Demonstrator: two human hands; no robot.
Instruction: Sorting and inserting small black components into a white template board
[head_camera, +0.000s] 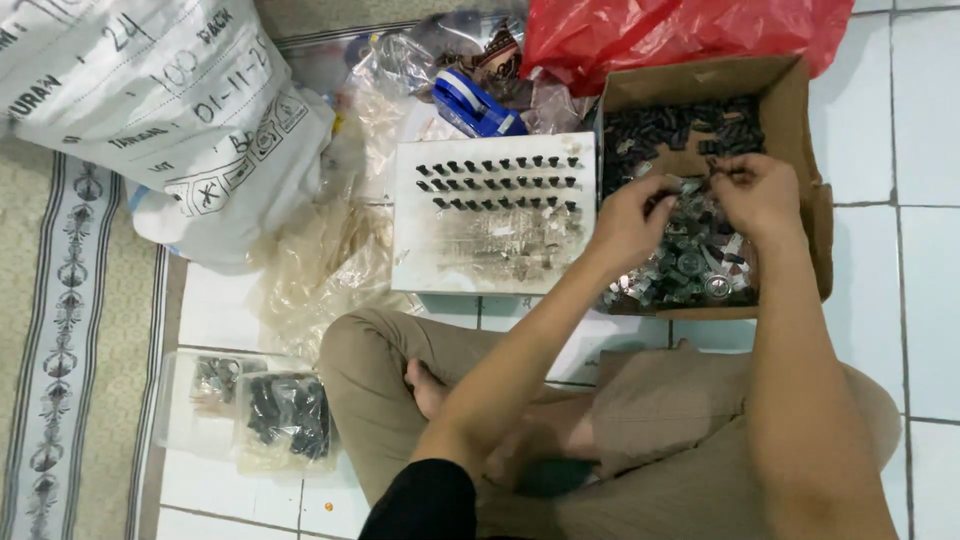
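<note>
A patterned mat (70, 330) runs along the left edge of the tiled floor (920, 280), and a large white sack (160, 110) with dark markings lies across its far end. Near the person's left knee, toward the near-left part of the floor, a clear plastic tub (190, 410) sits beside a clear bag of small dark parts (288, 415). Crumpled clear plastic sheeting (320, 265) spreads between the sack and a white foam board (492, 215), which lies flat in the middle of the floor; three rows of small black pieces (500, 184) stand stuck into its far half, while its near half looks smudged grey. Behind the board's far edge rests a blue tape dispenser (475, 105) among more clear bags. Farther right a red plastic bag (680, 35) lies against the far side of an open cardboard box (790, 110). The box holds loose small black parts (680, 130) at its far end and a heap of silvery and dark bits (690, 265) at its near end. Both hands hover over the middle of the box: the left hand (628, 222) has its fingers curled with the tips pinched together, and the right hand (758, 195) is likewise curled, its fingertips meeting the left's over a tiny piece too small to make out. The person sits cross-legged in tan trousers (660, 420), a bare foot (428, 388) tucked beneath.
</note>
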